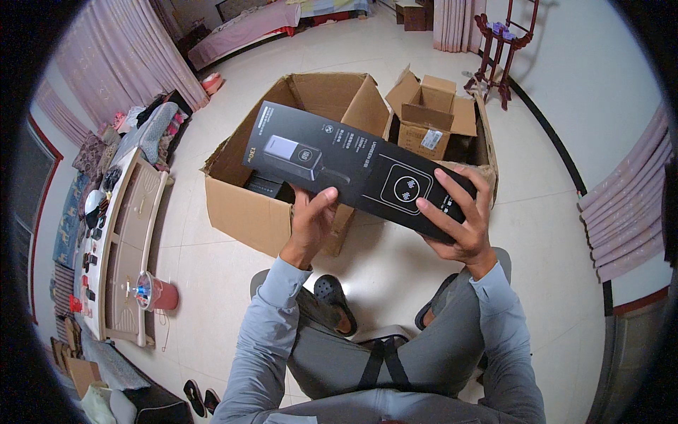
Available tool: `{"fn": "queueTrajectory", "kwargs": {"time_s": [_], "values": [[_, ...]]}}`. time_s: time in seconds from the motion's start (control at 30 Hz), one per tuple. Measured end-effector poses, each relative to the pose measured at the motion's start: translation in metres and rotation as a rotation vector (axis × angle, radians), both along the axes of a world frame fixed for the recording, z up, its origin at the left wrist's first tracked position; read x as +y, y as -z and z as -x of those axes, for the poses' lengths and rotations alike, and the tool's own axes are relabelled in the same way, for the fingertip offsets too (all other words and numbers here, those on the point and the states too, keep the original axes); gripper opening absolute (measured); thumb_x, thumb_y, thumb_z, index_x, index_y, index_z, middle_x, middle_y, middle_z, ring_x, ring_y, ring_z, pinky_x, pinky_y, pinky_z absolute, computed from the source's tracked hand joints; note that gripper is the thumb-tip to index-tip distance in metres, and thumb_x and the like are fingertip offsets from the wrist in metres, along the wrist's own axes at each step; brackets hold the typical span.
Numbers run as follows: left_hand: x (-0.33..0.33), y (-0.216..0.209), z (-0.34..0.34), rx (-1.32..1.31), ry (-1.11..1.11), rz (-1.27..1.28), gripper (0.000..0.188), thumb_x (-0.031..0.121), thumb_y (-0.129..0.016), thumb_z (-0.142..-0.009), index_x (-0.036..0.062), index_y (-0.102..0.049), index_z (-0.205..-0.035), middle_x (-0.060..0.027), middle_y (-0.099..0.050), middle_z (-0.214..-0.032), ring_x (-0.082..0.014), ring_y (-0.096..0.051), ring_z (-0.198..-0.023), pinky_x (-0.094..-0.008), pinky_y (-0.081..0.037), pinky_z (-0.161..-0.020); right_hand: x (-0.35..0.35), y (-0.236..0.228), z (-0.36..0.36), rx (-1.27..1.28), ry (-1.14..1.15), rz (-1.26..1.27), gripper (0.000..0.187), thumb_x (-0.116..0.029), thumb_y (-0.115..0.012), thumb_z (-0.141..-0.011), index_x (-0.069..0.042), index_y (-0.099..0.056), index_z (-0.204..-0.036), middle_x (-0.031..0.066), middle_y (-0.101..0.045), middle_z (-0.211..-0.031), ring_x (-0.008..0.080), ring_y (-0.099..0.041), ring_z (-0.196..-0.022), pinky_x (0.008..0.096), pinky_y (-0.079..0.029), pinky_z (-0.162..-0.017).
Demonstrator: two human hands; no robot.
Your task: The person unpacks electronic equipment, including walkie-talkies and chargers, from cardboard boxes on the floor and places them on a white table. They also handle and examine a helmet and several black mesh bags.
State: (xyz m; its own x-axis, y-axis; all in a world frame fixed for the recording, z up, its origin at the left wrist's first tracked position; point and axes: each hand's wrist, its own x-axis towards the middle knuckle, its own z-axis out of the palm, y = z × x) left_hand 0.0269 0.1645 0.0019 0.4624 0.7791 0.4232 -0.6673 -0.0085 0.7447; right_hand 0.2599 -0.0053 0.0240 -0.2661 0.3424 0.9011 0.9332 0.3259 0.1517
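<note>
A long black product box (355, 171), printed with a picture of a small device with a screen, is held tilted in front of me. My left hand (311, 216) grips its lower edge near the middle, thumb on the printed face. Around the right end, my right hand (462, 215) has its fingers spread over the face. Behind and below the box stands a large open cardboard carton (247, 219), with a dark box (267, 185) partly showing inside. Right of it, a smaller open carton (422, 134) sits in another cardboard box (487, 141).
On the left is a long white cabinet (134, 219) with small items on top and a pink bucket (164, 294) beside it. A dark red wooden stand (503, 60) is at the far right. A bed (247, 32) lies at the back. Black slippers (201, 398) rest at lower left.
</note>
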Motion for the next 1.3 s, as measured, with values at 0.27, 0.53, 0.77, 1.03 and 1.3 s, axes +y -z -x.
{"fn": "queueTrajectory", "kwargs": {"time_s": [0.27,0.53,0.77,1.03,1.3], "values": [[0.061,-0.062,0.069,-0.323,-0.135,-0.077,0.092,0.079,-0.033,-0.094,0.0141,-0.030,-0.159,-0.0153,-0.032,-0.163,-0.0329,-0.030,-0.150,-0.0480,-0.025,-0.123,-0.002,-0.003,0.005,0.104,-0.120,-0.024,0.064,-0.022,-0.086,-0.055,-0.027,-0.075,-0.118,0.0102,-0.056,-0.141,0.0421,-0.050,-0.121,0.0531,-0.046,-0.102],[0.049,-0.049,0.052,0.260,0.070,-0.314,0.082,0.065,-0.024,-0.103,0.0066,-0.024,-0.160,-0.0175,-0.032,-0.162,-0.0299,-0.029,-0.151,-0.0427,-0.022,-0.125,-0.009,0.016,-0.010,0.300,-0.252,0.120,0.070,-0.046,-0.085,-0.068,-0.017,-0.069,-0.130,0.0235,-0.044,-0.151,0.0398,-0.044,-0.133,0.0524,-0.034,-0.113],[0.022,-0.027,0.000,0.274,0.173,-0.279,0.074,0.059,-0.023,-0.105,0.0091,-0.025,-0.160,-0.0170,-0.034,-0.161,-0.0302,-0.030,-0.150,-0.0419,-0.022,-0.125,0.024,0.012,0.020,0.408,-0.386,0.202,0.120,-0.075,-0.076,-0.069,-0.008,-0.030,-0.157,0.0291,-0.018,-0.162,0.0447,-0.024,-0.149,0.0541,-0.023,-0.120],[-0.003,-0.016,-0.030,0.216,0.252,-0.174,0.069,0.045,-0.041,-0.102,0.0102,-0.027,-0.160,-0.0175,-0.032,-0.162,-0.0300,-0.030,-0.150,-0.0400,-0.023,-0.125,0.025,0.019,0.016,0.526,-0.408,0.097,0.118,-0.065,-0.078,-0.072,-0.002,-0.025,-0.157,0.0305,-0.018,-0.161,0.0448,-0.023,-0.150,0.0547,-0.022,-0.121],[-0.016,-0.030,-0.025,0.310,-0.066,-0.520,0.080,0.039,-0.056,-0.087,0.0016,-0.034,-0.155,-0.0190,-0.035,-0.161,-0.0305,-0.030,-0.151,-0.0416,-0.019,-0.124,0.014,0.036,0.013,1.407,-0.667,0.469,0.092,-0.022,-0.063,-0.090,-0.007,-0.008,-0.162,0.0177,-0.028,-0.159,0.0327,-0.030,-0.146,0.0421,-0.023,-0.122]]}}
